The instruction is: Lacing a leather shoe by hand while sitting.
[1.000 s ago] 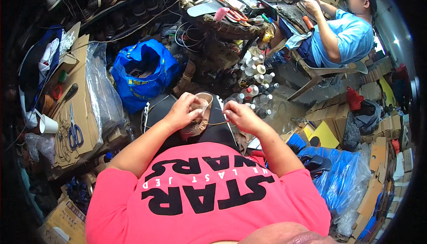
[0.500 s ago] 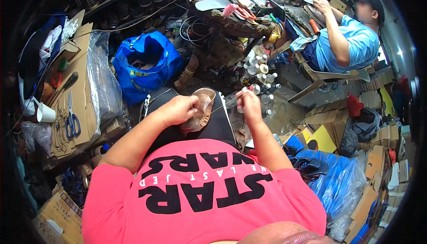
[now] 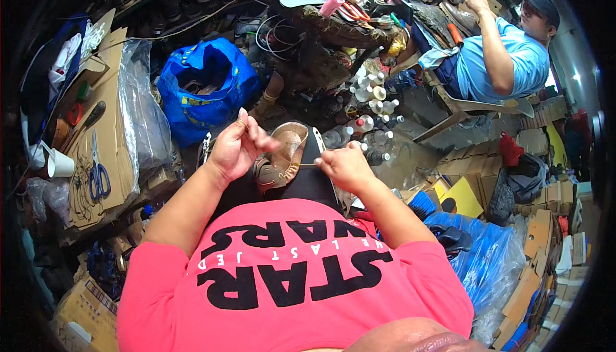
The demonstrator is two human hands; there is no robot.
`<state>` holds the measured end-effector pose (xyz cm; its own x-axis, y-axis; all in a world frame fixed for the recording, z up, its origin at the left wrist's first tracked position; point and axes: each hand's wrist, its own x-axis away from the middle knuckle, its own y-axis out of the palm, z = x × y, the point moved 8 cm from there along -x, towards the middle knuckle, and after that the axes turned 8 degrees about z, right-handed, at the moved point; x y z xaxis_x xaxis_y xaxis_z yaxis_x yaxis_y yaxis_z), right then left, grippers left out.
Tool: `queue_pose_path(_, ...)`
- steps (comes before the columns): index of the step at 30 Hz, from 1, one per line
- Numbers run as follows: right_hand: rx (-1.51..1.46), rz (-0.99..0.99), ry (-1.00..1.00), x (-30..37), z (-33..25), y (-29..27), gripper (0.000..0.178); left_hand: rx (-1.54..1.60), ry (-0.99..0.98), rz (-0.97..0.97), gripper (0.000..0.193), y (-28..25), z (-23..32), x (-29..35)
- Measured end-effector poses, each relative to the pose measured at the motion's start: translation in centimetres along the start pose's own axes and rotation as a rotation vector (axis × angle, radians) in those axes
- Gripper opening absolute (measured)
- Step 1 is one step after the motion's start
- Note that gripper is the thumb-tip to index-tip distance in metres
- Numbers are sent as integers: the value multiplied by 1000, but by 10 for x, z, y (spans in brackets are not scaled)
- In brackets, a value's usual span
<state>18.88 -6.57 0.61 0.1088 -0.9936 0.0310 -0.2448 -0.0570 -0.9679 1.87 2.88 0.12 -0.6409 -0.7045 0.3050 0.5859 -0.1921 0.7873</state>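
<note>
A brown leather shoe (image 3: pixel 293 140) rests on my lap, its opening upward and a gathered, stitched seam along its side. From that seam a thin tan thread (image 3: pixel 308 164) runs taut to my right hand (image 3: pixel 347 169), whose fingers are closed on it. My left hand (image 3: pixel 239 148) is lifted just left of the shoe, palm turned inward and fingers spread, with nothing seen in it. Its fingertips come close to the shoe's edge; whether they touch it, I cannot tell.
Left are a blue bag (image 3: pixel 208 89), cardboard (image 3: pixel 106 108) and scissors (image 3: pixel 97 171). A cluttered workbench (image 3: pixel 321 15) stands ahead, with plastic bottles (image 3: pixel 369 89) beside it. At right a seated person (image 3: pixel 497 57) in blue holds a flat grey piece; blue plastic-wrapped goods (image 3: pixel 487 243) lie nearer.
My left hand has come off the shoe and risen left, its fingers spreading. My right hand has moved down and closer to the shoe with the thread. The other person has raised the grey piece.
</note>
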Motion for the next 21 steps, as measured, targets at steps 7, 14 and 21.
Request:
queue_pose_path(7,-215,81,41,33,27,46,22,-88,-48,309,48,-73,8,-7)
queue_pose_path(14,-1495,269,843,81,131,64,35,-883,1,199,32,-47,103,52)
queue_pose_path(21,-1039,-164,944,118,153,60,33,-597,556,-84,32,7,212,124)
